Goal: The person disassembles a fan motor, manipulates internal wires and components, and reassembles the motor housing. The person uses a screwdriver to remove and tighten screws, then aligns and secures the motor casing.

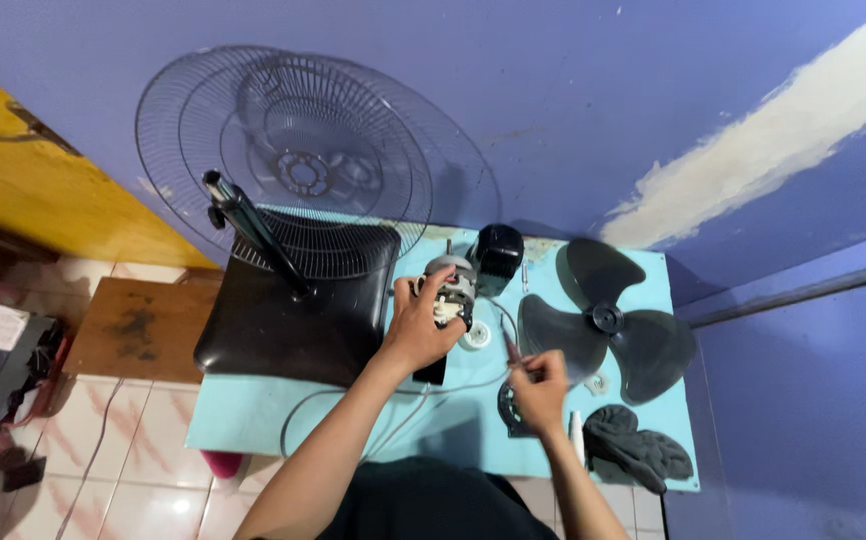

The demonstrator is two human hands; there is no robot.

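fan motor (450,285): bare metal | fan blade (605,330): matt plastic | grille (293,160): wire

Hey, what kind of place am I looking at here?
Likely a home repair corner: a fan motor under the left hand, loose fan blades and wire guards on a small blue table, tiled floor.

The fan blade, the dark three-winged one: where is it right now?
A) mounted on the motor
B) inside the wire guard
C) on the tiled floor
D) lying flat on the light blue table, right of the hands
D: the fan blade lies flat on the light blue table, apart from the motor that the left hand grips.
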